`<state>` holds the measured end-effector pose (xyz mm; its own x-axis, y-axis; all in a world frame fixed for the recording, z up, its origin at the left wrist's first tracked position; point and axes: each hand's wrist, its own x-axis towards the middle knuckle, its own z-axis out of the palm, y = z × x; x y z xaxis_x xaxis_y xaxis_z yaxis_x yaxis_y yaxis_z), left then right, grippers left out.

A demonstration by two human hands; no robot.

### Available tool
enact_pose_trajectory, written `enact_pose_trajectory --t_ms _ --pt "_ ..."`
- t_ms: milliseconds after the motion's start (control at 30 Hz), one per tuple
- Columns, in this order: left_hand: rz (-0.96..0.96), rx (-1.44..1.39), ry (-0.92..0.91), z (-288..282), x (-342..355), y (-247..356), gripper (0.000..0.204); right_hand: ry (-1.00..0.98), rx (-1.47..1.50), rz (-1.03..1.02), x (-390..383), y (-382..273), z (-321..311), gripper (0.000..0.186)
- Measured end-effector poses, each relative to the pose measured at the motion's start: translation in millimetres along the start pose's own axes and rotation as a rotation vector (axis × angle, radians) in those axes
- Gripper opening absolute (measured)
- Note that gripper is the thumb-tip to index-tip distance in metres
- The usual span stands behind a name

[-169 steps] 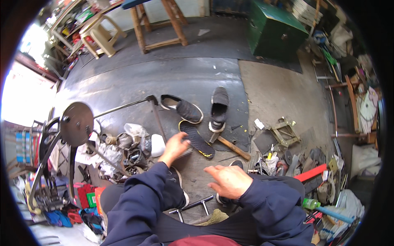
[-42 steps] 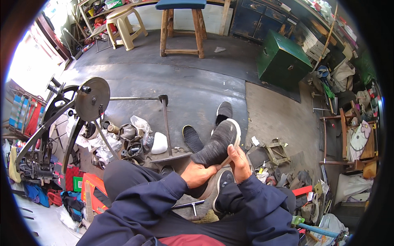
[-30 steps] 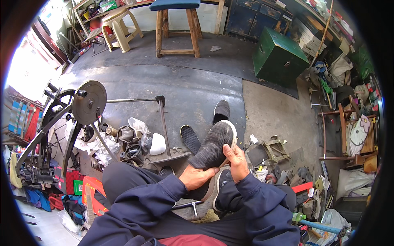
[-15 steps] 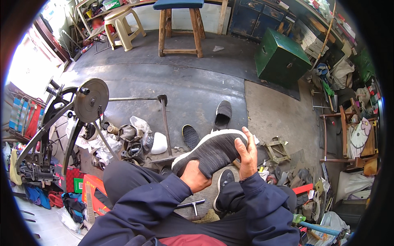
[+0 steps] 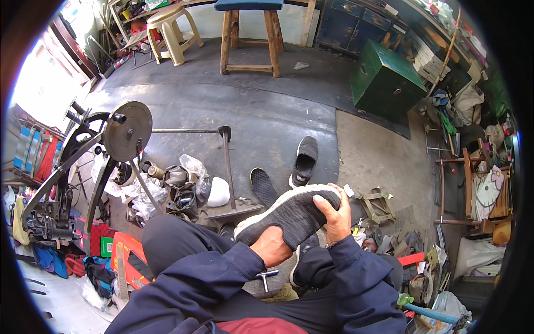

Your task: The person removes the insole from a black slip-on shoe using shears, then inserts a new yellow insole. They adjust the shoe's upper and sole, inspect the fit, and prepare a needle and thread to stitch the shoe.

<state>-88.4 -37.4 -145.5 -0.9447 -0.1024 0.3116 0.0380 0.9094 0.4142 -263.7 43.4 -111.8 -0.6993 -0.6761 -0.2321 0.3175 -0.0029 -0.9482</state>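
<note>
A dark grey knit slip-on shoe [image 5: 292, 210] with a white sole is held up over my lap, its toe to the right. My left hand [image 5: 271, 247] reaches into its opening and bears it from inside; those fingers are hidden. Around the toe closes my right hand [image 5: 337, 216], thumb on the upper and fingers along the sole side. Beyond the held shoe, a similar dark slip-on [image 5: 305, 158] stands on the floor. Beside that lies a dark textured insole [image 5: 263, 186]. Below my left hand, near my legs, is a T-shaped metal tool [image 5: 266, 278].
A hand-cranked sewing machine [image 5: 125, 132] stands at left, with plastic bags [image 5: 192, 167] and a white rounded piece [image 5: 217, 192] near its frame. A metal bracket [image 5: 377, 205] and scrap lie at right. Farther off are a green chest [image 5: 386, 78] and a wooden-legged stool [image 5: 250, 68].
The held shoe has come slightly lower and its toe has tipped downward. My right thumb and fingers have closed further around the toe. My left hand remains inside, shifted slightly right and down.
</note>
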Motion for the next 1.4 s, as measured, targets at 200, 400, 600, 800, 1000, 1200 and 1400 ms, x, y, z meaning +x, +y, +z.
enact_pose_trajectory --t_ms 200,400,600,800,1000,1200,1400 --pt "0.107 0.469 -0.177 -2.8 -7.1 3.9 0.054 -0.014 0.051 -0.010 3.8 2.7 -3.6 0.023" --pt "0.134 0.507 -0.170 -0.1 -7.7 0.7 0.055 -0.015 0.074 0.015 4.5 6.3 -6.4 0.017" --pt "-0.017 0.102 -0.053 -10.1 -0.6 2.5 0.050 -0.045 0.003 -0.027 6.8 7.9 -5.5 0.035" --pt "-0.570 -1.095 0.261 -22.3 21.7 1.2 0.042 -0.072 0.060 0.216 -4.1 -7.5 0.6 0.054" --pt "-0.912 -1.991 0.331 -46.1 20.8 -13.6 0.035 -0.284 -0.060 0.296 -12.2 -7.2 14.6 0.059" --pt "-1.015 -2.137 0.328 -56.9 19.0 -19.3 0.033 -0.490 0.004 0.327 -18.5 -8.6 20.6 0.084" --pt "-1.053 -2.042 0.314 -61.4 21.9 -15.9 0.035 -0.427 -0.017 0.350 -18.4 -5.1 21.6 0.086"
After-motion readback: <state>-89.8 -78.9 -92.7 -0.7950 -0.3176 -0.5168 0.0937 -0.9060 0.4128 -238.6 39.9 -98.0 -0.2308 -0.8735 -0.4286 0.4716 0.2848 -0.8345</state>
